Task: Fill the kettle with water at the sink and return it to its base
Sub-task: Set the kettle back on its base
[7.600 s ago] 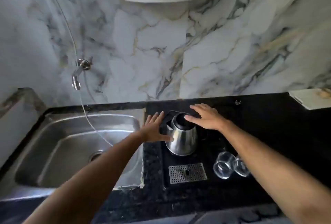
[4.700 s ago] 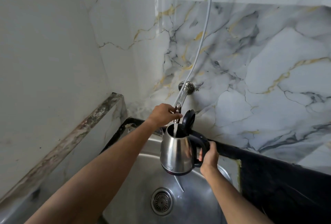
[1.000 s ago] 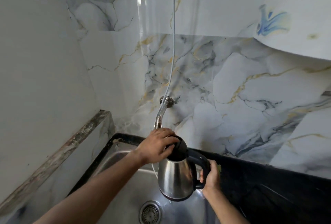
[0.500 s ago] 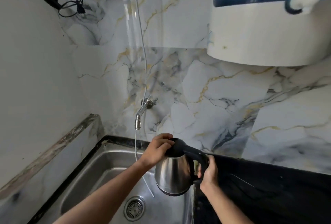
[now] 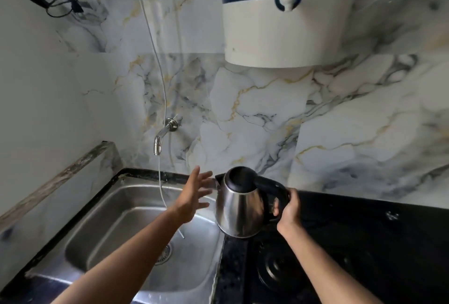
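The steel kettle (image 5: 239,209) with its black lid shut hangs in the air over the sink's right edge. My right hand (image 5: 288,209) is closed around its black handle. My left hand (image 5: 194,194) is just left of the kettle, fingers spread, touching nothing. The round black kettle base (image 5: 277,267) lies on the black counter (image 5: 364,243), below and to the right of the kettle. The steel sink (image 5: 109,226) is at the lower left. A thin stream of water runs from the wall tap (image 5: 161,136) into the sink.
A white and blue water dispenser (image 5: 286,24) hangs on the marble wall above the counter. A thin white hose (image 5: 155,61) runs down the wall past the tap. A stone ledge (image 5: 60,180) borders the sink on the left. Black cables (image 5: 60,5) hang at the upper left.
My left hand has come off the kettle lid and opened. My right hand has carried the kettle rightward, from over the basin to the sink's right edge. The base has come into view.
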A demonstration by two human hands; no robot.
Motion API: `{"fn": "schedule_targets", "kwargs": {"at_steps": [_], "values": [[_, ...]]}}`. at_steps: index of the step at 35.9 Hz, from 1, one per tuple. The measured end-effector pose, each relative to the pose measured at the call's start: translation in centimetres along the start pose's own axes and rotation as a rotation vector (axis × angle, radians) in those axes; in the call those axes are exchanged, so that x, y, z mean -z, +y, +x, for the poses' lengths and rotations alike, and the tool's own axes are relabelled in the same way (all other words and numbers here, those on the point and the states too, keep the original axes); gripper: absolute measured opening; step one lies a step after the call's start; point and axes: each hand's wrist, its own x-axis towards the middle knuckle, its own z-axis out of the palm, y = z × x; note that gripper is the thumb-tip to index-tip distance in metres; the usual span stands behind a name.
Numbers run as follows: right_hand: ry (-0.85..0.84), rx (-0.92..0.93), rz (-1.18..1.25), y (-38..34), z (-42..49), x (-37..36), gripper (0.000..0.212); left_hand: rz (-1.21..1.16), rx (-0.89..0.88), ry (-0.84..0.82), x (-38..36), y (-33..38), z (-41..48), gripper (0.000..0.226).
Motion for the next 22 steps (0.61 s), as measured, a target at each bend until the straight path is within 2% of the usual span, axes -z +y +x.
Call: {"fn": "schedule_targets", "kwargs": {"at_steps": [3, 6, 10, 14, 18, 22], "values": [[0.014, -0.002, 0.019, -0.9, -0.3, 3.0, 0.044, -0.084, 0.113, -0.107, -1.4, -2.1, -0.1, 0.091], [0.027, 0.001, 0.003, -1.5, -0.6, 5.5, 0.043, -0.125, 0.146, -0.128, -3.5, -3.4, -0.4, 0.102], [0.079, -0.029, 0.0, -1.8, -0.8, 8.6, 0.043, -0.156, 0.198, -0.136, -6.3, -4.8, -0.8, 0.108], [0.102, -0.049, -0.026, -1.4, -1.0, 11.4, 0.043, -0.17, 0.234, -0.144, -8.3, -6.5, -1.0, 0.101], [0.107, -0.077, -0.026, -0.1, -1.4, 13.4, 0.047, -0.18, 0.283, -0.128, -9.3, -8.2, -1.2, 0.107], [0.155, -0.13, 0.001, 1.0, -1.6, 14.8, 0.043, -0.195, 0.314, -0.117, -10.1, -9.6, -1.5, 0.102]]}}
